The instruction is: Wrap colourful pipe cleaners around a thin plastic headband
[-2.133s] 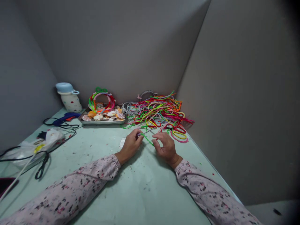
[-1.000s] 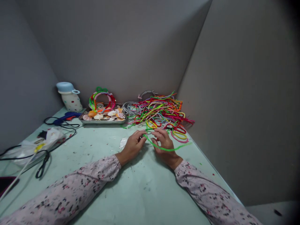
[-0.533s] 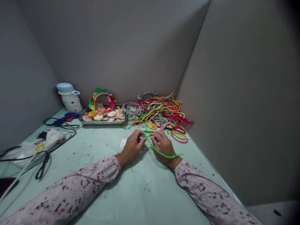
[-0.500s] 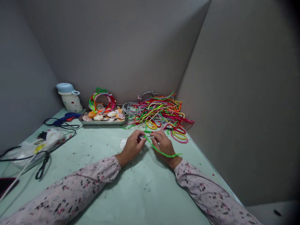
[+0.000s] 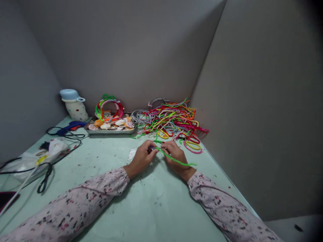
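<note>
Over the middle of the table, my left hand (image 5: 143,155) pinches a bright green pipe cleaner (image 5: 180,162) between thumb and fingers. Its long free end slants down to the right, across the front of my right hand (image 5: 176,157). The fingers of my right hand are closed close by, beside the same pipe cleaner. Just behind the fingertips shows a short green and red length (image 5: 158,142); how it joins the rest is hidden by the fingers. A flat whitish piece (image 5: 132,154) lies on the table beside my left hand.
Behind my hands lies a tangled heap of coloured pipe cleaners (image 5: 174,117), with coiled grey wire (image 5: 141,117) beside it. A metal tray (image 5: 111,132) holds shells and colourful rings (image 5: 110,109). A bottle (image 5: 75,109), blue tool (image 5: 70,127), black cable (image 5: 45,178) and plastic bag (image 5: 27,163) stand left.
The green pipe cleaner has shifted slightly between my fingertips and now runs straighter from my left fingers over my right hand. The grey strand seen between the hands is mostly covered.
</note>
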The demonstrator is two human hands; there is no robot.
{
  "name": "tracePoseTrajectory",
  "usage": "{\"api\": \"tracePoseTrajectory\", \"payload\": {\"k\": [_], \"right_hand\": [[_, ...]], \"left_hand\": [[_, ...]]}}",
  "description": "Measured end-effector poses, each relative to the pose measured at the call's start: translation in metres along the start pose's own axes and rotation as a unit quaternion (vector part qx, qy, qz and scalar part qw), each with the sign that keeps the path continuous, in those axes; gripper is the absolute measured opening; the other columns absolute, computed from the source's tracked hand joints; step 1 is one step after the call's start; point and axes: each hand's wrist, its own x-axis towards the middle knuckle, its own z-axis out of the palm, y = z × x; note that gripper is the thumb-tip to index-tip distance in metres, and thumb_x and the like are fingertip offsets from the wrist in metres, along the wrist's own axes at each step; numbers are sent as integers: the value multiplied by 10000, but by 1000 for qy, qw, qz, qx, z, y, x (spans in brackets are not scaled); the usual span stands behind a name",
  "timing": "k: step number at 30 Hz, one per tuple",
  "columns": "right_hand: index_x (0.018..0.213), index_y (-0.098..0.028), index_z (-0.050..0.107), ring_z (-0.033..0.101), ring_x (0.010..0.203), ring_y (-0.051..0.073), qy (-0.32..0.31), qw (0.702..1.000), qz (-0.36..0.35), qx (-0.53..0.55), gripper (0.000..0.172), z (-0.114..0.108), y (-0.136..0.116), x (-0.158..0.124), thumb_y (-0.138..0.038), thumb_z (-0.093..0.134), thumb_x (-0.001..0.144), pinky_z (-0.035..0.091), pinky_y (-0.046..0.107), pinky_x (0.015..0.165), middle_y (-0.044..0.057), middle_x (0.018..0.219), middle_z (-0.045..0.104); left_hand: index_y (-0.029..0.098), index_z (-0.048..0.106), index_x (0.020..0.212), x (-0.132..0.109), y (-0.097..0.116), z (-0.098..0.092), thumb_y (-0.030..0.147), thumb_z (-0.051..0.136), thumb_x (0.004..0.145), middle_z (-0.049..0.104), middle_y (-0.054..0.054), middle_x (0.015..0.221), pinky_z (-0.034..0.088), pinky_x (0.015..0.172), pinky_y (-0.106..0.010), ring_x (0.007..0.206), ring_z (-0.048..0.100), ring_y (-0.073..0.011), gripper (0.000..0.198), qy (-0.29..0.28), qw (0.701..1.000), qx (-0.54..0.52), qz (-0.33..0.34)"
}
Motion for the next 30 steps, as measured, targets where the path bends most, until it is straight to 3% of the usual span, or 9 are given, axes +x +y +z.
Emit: {"api": "tracePoseTrajectory", "payload": {"k": [17,23,30], "right_hand": [[971,-212,627,604,910,179,-43,999,8,-9,174,-1,1,-2,-177,467,915,523,310,806,66,966,633],[974,-191,648,612,922,191,-17,999,-38,0,173,2,4,-1,-190,485,916,527,338,840,80,947,664],[977,-182,657,629,927,195,-24,999,-20,-14,169,1,2,-2,-171,507,900,529,330,847,76,935,685]], "left_hand": [[173,534,824,0,0,0,275,563,819,497,41,631,345,544,-202,562,438,-87,106,-18,998,-50,-26],[170,521,813,2,0,-1,267,578,802,482,54,604,339,531,-196,537,421,-79,112,-33,996,-67,-49],[172,512,811,1,-2,0,283,580,800,485,58,594,333,520,-198,521,417,-78,131,-40,993,-97,-61]]}}
